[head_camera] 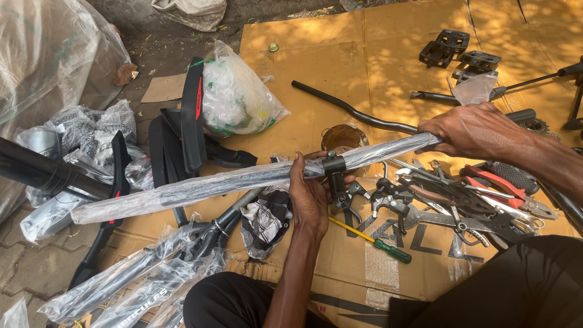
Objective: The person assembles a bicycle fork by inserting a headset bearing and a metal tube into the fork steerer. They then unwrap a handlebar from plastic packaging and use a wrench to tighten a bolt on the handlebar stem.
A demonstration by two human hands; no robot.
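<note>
Person seated on flattened cardboard point(388, 54) on the ground, bicycle parts all round. Both hands on a long plastic-wrapped metal strip point(243, 180), curved like a mudguard, held level above the lap and running from lower left to upper right. Left hand point(311, 194) grips it near mid-length, fingers curled shut around the strip right beside a small black clamp bracket point(335, 176) that sits on it; right hand point(470, 130) closed over the far end. The wrapping looks intact along the whole length, so unwrapping appears not yet begun, while the bracket seems already seated. Loose on the cardboard under the strip: a pile of pliers and spanners point(461, 200), a yellow-shafted screwdriver with green handle point(373, 240), a black handlebar point(352, 109), pedals point(446, 47). More wrapped parts point(139, 285) lie unopened at lower left.
</note>
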